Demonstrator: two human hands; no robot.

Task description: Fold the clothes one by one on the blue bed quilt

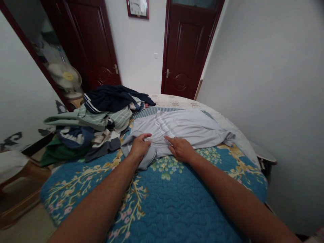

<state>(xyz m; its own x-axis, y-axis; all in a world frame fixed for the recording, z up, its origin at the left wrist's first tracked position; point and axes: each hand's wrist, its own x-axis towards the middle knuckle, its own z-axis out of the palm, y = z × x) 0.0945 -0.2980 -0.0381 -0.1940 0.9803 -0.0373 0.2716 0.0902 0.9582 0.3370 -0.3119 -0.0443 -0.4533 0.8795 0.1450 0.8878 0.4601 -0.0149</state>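
Note:
A light grey, finely patterned shirt (177, 126) lies spread sideways across the table, its surface wrinkled. A plain grey part of it is folded over at its left end. My left hand (139, 147) rests on that folded part, a finger stretched out to the right and the thumb apart from it. On the patterned cloth to the right lies my right hand (181, 148), index finger extended toward the left hand and thumb apart below it. Both hands touch the shirt near its front edge; some fingertips are hidden.
A blue flowered quilted cover (182, 199) lies over the table, with a pale tablecloth (174, 99) at the back. Several garments form a pile (101, 118) at the left. A wooden stool (25, 175) and a fan (65, 77) stand beyond the left side.

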